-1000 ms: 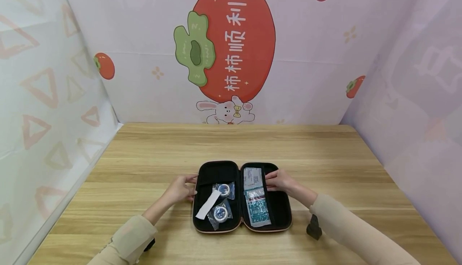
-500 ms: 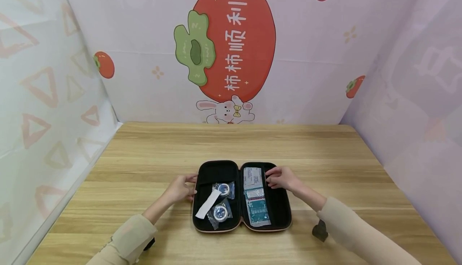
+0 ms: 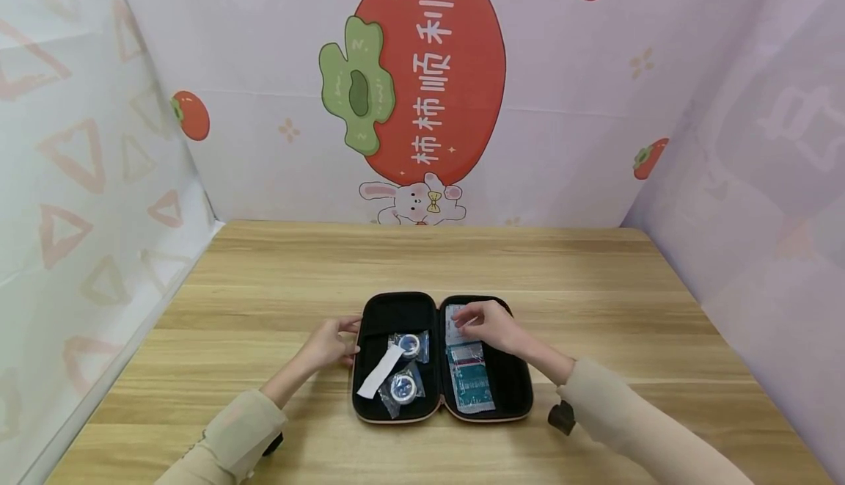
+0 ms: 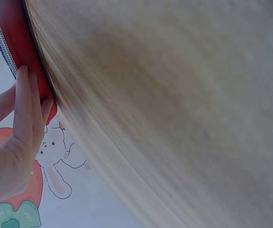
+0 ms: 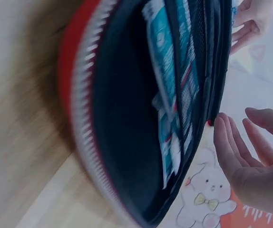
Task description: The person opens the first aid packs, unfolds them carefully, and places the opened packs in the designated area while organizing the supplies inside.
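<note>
Head view shows one black-lined case point(image 3: 396, 312), unfolded flat on the bench point(image 3: 297, 272), its two halves side by side. Within the case's left half lie two small white rolls point(image 3: 408, 346), each in clear wrapping, one nearer the case's far edge and one nearer its near edge. One white strip point(image 3: 381, 373) lies slantwise to the left of both. Inside the case's right half, at least two flat packets show, set along the side by the fold: a pale packet point(image 3: 451, 332) toward the far edge and a teal packet point(image 3: 473, 389) toward the near edge. They overlap or meet, so an exact count cannot be told.

Two hands are at the case. The left hand point(image 3: 328, 344) is at the case's left side; its fingers are nearly straight and rest against the outer wall, which looks red in the left wrist view. The right hand point(image 3: 491, 323) is above the case's right half, partly covering the pale packet; its fingers are loosely bent, the thumb stands apart with a moderate gap, and it holds nothing.

Beyond the case, a backdrop point(image 3: 561, 103) carries one large red fruit point(image 3: 462, 67) and one white rabbit point(image 3: 409, 202) just below it.
</note>
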The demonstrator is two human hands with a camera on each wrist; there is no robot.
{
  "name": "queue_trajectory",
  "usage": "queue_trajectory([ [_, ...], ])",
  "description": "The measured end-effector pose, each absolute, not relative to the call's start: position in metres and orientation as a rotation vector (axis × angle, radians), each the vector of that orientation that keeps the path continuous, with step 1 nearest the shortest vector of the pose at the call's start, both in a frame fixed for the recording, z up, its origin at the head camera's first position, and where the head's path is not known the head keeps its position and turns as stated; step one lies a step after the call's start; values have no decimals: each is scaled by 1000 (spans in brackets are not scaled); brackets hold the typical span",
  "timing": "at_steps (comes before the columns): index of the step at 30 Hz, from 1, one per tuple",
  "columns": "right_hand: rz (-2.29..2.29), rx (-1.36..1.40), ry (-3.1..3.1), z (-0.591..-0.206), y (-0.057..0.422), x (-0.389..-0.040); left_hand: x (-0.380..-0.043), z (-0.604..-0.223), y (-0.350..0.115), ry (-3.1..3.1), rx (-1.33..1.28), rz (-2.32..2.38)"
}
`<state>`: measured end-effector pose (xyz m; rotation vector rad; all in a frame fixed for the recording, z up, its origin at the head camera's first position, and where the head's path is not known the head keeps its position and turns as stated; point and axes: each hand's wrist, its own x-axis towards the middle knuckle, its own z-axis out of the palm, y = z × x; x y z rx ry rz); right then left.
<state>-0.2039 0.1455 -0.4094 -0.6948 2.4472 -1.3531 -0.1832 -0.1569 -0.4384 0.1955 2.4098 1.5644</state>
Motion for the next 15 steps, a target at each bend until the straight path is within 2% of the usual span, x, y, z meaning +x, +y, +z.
queue_trajectory([
  [15, -1131, -1056, 2425, -402, 100, -198, -184, -440, -158, 2387, 212, 1569],
])
